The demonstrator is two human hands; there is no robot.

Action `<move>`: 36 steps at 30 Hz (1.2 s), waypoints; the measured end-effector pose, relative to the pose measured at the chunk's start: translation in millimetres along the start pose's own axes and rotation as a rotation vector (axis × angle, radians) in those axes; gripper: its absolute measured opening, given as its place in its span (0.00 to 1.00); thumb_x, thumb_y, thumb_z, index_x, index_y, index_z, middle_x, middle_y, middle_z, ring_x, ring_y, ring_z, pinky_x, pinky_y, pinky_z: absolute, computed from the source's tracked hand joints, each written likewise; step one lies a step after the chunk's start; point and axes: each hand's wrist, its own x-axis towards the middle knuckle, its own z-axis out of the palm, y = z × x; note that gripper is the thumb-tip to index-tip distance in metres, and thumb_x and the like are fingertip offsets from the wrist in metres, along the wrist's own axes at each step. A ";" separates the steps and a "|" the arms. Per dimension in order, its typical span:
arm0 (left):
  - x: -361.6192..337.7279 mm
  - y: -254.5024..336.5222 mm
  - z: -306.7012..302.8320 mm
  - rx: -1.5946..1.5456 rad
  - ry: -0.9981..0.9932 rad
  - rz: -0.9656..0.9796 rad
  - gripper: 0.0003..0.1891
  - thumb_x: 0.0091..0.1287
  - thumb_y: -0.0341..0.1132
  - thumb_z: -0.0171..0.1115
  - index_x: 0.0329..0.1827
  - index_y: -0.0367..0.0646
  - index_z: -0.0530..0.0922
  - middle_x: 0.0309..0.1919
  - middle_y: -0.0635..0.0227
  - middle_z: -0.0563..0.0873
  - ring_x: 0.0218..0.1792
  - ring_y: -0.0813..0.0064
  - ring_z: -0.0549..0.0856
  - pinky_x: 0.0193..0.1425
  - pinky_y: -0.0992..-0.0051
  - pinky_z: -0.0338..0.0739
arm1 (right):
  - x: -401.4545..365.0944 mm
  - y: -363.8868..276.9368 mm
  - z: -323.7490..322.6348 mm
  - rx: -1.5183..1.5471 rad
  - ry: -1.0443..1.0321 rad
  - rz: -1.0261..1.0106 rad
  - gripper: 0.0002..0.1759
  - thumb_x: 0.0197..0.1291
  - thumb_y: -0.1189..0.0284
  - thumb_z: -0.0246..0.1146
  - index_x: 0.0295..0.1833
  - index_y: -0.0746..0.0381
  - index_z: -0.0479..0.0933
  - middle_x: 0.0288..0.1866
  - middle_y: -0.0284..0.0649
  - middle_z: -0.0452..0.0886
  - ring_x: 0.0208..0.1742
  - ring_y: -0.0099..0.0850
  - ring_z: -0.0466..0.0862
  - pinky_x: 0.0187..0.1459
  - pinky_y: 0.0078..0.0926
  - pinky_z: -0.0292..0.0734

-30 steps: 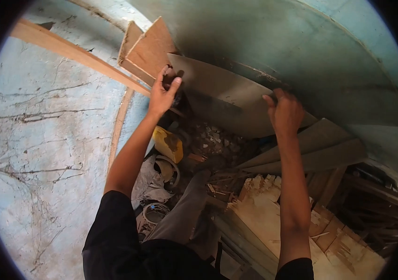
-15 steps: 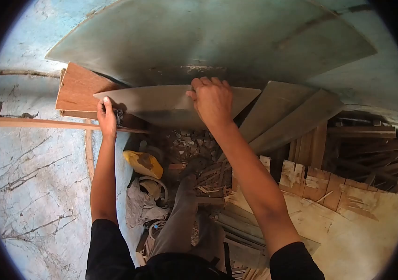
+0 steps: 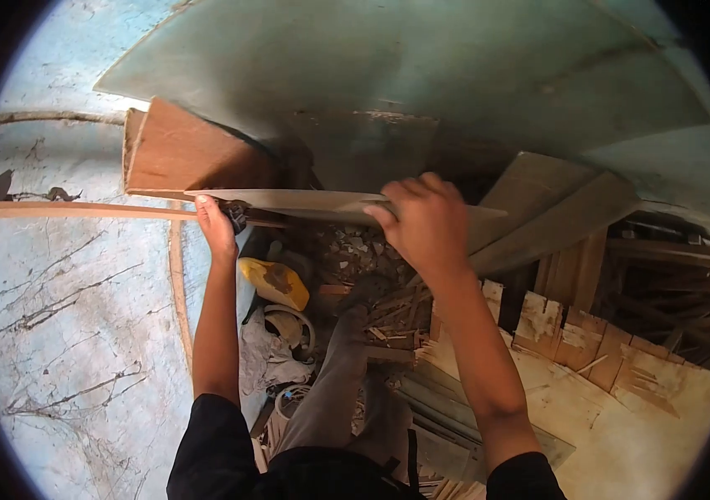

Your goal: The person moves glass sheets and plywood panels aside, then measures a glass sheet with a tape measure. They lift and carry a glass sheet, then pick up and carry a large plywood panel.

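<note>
A thin greyish sheet [image 3: 313, 200] stretches between my two hands, its upper edge facing me and tilted so its face looks narrow. My left hand [image 3: 217, 227] pinches its left end, thumb on top. The fingers of my right hand [image 3: 430, 225] are curled over the top edge, right of the middle. Behind it a large greenish panel [image 3: 388, 62] leans on the wall. A reddish-brown plywood piece [image 3: 180, 154] stands just beyond my left hand. Two flat grey-brown panels [image 3: 538, 192] lean to the right of my right hand.
Below lie a yellow plastic container [image 3: 276, 283], a crumpled pale cloth [image 3: 267, 358] and broken debris [image 3: 355, 250]. A splintered plywood sheet [image 3: 622, 425] covers the lower right. A wooden strip [image 3: 80, 211] runs along the blue wall [image 3: 63, 317] at left.
The sheet has tipped towards me and come lower, away from the large panel, showing less of its face. Both hands moved right and down with it; the view has shifted slightly.
</note>
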 end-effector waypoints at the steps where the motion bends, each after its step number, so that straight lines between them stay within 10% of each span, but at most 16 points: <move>1: -1.0 -3.6 -3.4 0.017 -0.015 -0.020 0.23 0.86 0.51 0.45 0.57 0.37 0.76 0.50 0.68 0.81 0.50 0.78 0.75 0.59 0.72 0.73 | -5.6 3.3 -6.9 0.064 0.111 -0.019 0.16 0.56 0.56 0.76 0.36 0.58 0.85 0.33 0.35 0.85 0.45 0.41 0.84 0.51 0.42 0.78; 3: 5.5 -16.7 -12.9 0.051 -0.040 -0.071 0.27 0.86 0.51 0.44 0.62 0.31 0.75 0.54 0.63 0.81 0.54 0.75 0.76 0.63 0.70 0.73 | -23.7 23.7 -26.7 -0.088 0.438 -0.091 0.19 0.62 0.53 0.73 0.41 0.59 0.85 0.41 0.39 0.85 0.51 0.42 0.82 0.57 0.43 0.77; 7: -1.2 5.3 -2.8 0.035 -0.060 -0.088 0.26 0.86 0.53 0.44 0.60 0.34 0.76 0.51 0.65 0.82 0.51 0.77 0.78 0.60 0.72 0.75 | -109.0 77.1 -6.8 0.486 0.792 0.515 0.33 0.71 0.54 0.66 0.69 0.66 0.70 0.64 0.48 0.74 0.64 0.39 0.75 0.66 0.42 0.71; 10: -5.3 13.7 2.4 0.038 -0.076 -0.074 0.32 0.84 0.61 0.41 0.58 0.38 0.77 0.46 0.67 0.83 0.44 0.77 0.81 0.52 0.72 0.78 | -124.6 89.2 17.9 0.420 0.519 0.540 0.39 0.71 0.53 0.67 0.75 0.65 0.62 0.65 0.46 0.72 0.66 0.38 0.74 0.67 0.41 0.70; 26: -29.8 9.0 -19.7 -0.237 -0.078 -0.015 0.22 0.83 0.57 0.49 0.52 0.46 0.75 0.44 0.70 0.79 0.40 0.79 0.79 0.41 0.76 0.76 | -142.9 113.6 41.7 0.942 0.474 0.593 0.13 0.65 0.78 0.73 0.51 0.63 0.76 0.51 0.36 0.77 0.54 0.26 0.76 0.57 0.22 0.73; 36: -48.0 18.0 -47.4 -0.184 -0.161 0.046 0.14 0.85 0.46 0.49 0.51 0.43 0.71 0.48 0.67 0.76 0.51 0.73 0.75 0.62 0.69 0.71 | -183.5 112.8 35.1 0.782 0.371 0.444 0.14 0.60 0.84 0.69 0.47 0.63 0.74 0.47 0.38 0.78 0.50 0.28 0.78 0.56 0.25 0.74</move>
